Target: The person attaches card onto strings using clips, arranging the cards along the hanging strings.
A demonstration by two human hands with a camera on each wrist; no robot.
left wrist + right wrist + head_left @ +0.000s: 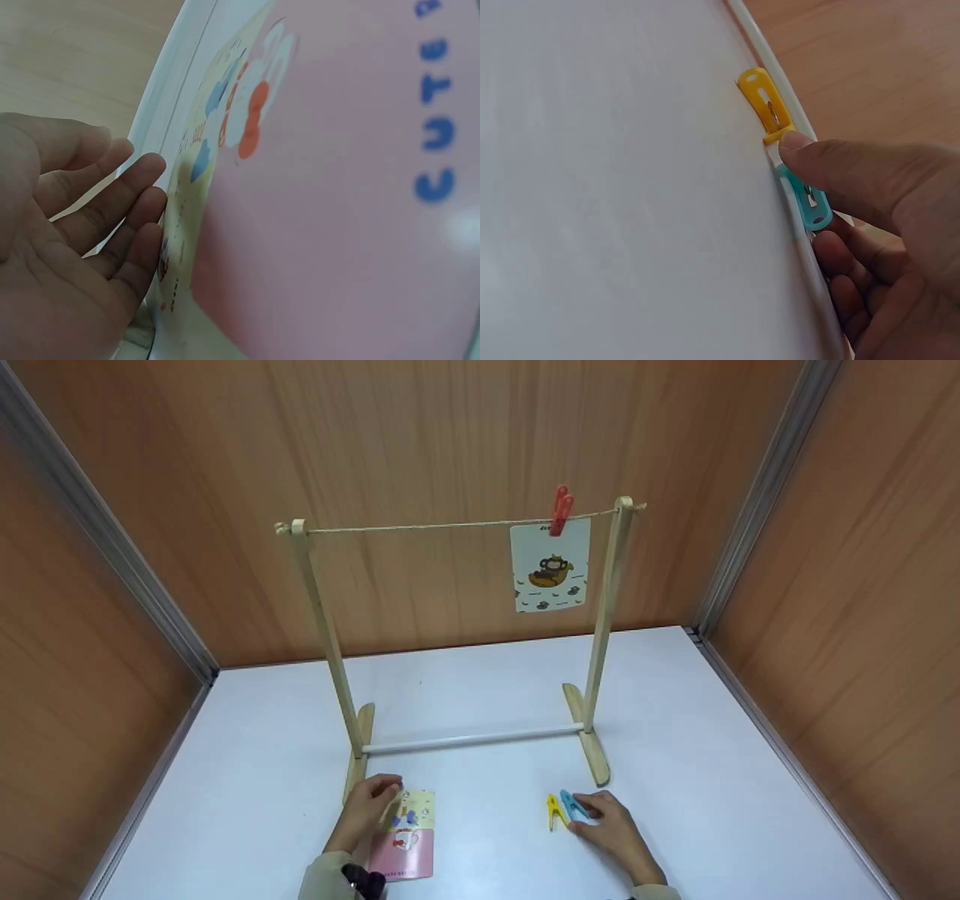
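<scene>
In the head view, my left hand is at the left edge of a yellow picture card and a pink card, which lie together on the white table. Its fingers are loosely bent, with nothing held; in the left wrist view the fingertips come right up to the yellow card's edge. My right hand has thumb and fingers around a blue clothespin. Beside that clothespin is a yellow clothespin, close to the thumb tip. The thumb covers part of the blue clothespin in the right wrist view.
Behind the hands stands a wooden rack with a string across its top. From the string's right part hangs a white monkey card under a red clothespin. Wood-grain panels enclose the table.
</scene>
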